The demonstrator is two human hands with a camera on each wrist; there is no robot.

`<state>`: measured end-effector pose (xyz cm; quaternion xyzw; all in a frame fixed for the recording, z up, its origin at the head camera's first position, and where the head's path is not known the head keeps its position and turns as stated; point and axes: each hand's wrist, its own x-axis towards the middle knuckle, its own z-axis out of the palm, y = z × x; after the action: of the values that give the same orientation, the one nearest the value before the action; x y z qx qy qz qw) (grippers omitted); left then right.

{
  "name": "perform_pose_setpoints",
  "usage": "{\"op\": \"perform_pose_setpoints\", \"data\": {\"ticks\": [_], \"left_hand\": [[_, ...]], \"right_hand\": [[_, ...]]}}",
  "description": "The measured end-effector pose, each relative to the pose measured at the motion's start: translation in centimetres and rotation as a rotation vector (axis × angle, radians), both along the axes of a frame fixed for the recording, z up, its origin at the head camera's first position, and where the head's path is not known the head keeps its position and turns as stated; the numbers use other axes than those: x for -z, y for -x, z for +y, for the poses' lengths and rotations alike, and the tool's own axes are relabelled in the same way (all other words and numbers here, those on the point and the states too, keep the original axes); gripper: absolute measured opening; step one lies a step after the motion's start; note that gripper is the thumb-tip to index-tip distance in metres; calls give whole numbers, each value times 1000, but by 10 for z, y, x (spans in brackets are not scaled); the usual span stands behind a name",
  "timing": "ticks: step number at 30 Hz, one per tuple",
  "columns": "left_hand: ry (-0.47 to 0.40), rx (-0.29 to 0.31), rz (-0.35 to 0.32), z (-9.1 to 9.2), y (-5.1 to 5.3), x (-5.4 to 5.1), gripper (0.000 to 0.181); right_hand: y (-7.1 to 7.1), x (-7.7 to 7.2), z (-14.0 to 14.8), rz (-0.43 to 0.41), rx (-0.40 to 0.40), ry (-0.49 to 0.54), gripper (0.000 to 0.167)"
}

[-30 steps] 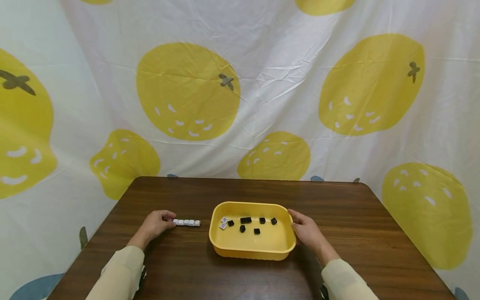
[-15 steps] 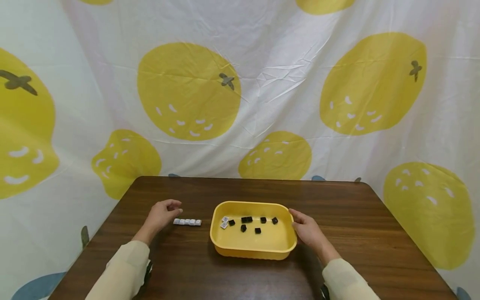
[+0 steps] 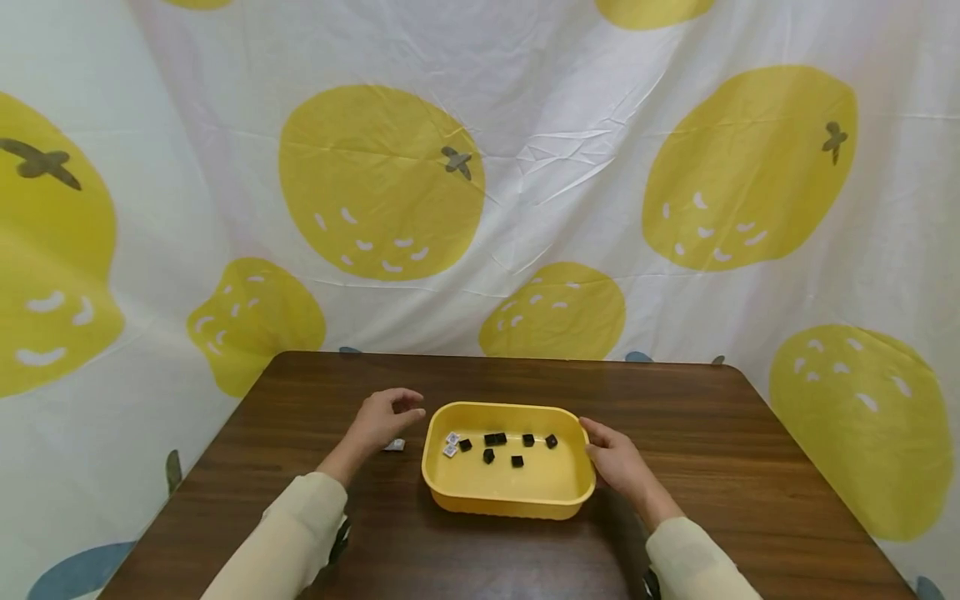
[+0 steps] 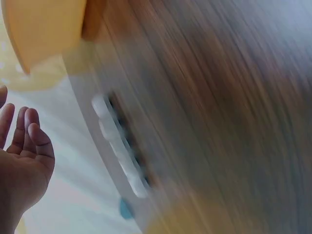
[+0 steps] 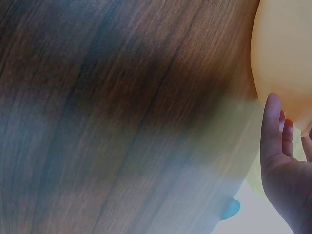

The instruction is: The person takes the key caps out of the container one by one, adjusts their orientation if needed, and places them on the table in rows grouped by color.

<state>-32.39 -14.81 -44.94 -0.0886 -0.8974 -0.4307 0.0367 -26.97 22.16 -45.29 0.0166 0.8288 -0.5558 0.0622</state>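
Note:
My left hand (image 3: 381, 421) hovers over the table just left of the yellow tray (image 3: 510, 502), fingers loosely bent and holding nothing. Beneath it lies a straight row of white keycaps (image 4: 121, 146); in the head view the hand and wrist hide all but the right end. Inside the tray are two white keycaps (image 3: 450, 451) at the left and several black keycaps (image 3: 517, 461) scattered across the floor. On the tray's right side, my right hand (image 3: 617, 457) touches the outer wall with fairly straight fingers. The right wrist view shows its thumb (image 5: 271, 122) against that wall.
The dark wood table (image 3: 750, 467) carries the tray near its middle. Behind it hangs a white cloth (image 3: 540, 200) printed with yellow fruit.
The left hand has left the far end of the white keycap row and moved right, over the row, toward the tray. The right hand stays at the tray's side.

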Motion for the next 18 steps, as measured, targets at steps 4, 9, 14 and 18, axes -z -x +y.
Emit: {"op": "perform_pose_setpoints", "data": {"ticks": [4, 9, 14, 18], "left_hand": [[18, 28, 10, 20, -3, -3, 27], [76, 55, 84, 38, -6, -2, 24], [87, 58, 177, 55, -11, -3, 22], [75, 49, 202, 72, -17, -5, 23]], "right_hand": [[0, 0, 0, -1, 1, -1, 49], [0, -1, 0, 0, 0, 0, 50], [0, -1, 0, 6, -6, 2, 50], [-1, 0, 0, 13, 1, -6, 50]]}}
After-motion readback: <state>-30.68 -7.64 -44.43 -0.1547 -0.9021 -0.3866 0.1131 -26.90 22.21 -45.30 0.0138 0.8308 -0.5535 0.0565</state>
